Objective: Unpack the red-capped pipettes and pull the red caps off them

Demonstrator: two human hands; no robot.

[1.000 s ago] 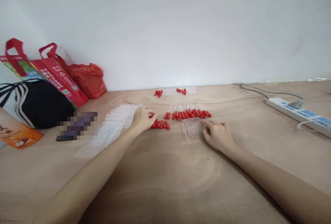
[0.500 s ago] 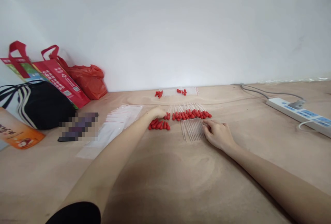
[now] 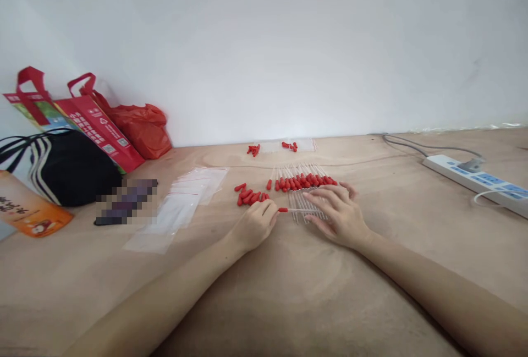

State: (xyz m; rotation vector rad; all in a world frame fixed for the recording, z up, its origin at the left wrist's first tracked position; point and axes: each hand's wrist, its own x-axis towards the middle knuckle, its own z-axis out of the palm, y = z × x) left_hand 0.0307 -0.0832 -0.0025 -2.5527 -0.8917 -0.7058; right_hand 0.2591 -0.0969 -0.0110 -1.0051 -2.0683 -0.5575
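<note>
My left hand (image 3: 254, 226) is closed around the red rubber bulb of a dropper (image 3: 303, 210), whose clear tube points right, toward my other hand. My right hand (image 3: 340, 215) has its fingers spread around the far end of that tube, over a row of clear bare tubes (image 3: 295, 203); whether it touches the tube I cannot tell. Just behind lies a row of droppers with red bulbs (image 3: 305, 181), tubes pointing away from me. Beside my left hand sits a small pile of loose red bulbs (image 3: 247, 197).
Clear zip bags (image 3: 177, 203) lie on the left, near a blurred dark flat object (image 3: 126, 202). Bagged red-bulbed droppers (image 3: 289, 146) lie by the wall. A black drawstring bag (image 3: 78, 167), a red shopping bag (image 3: 97, 123) and an orange pouch (image 3: 35, 208) stand left; a power strip (image 3: 482, 181) lies right.
My left hand has come toward me from the bulbs and holds a red bulb on a tube. My right hand's fingers have spread, over the bare tubes. Some loose bulbs have shifted.
</note>
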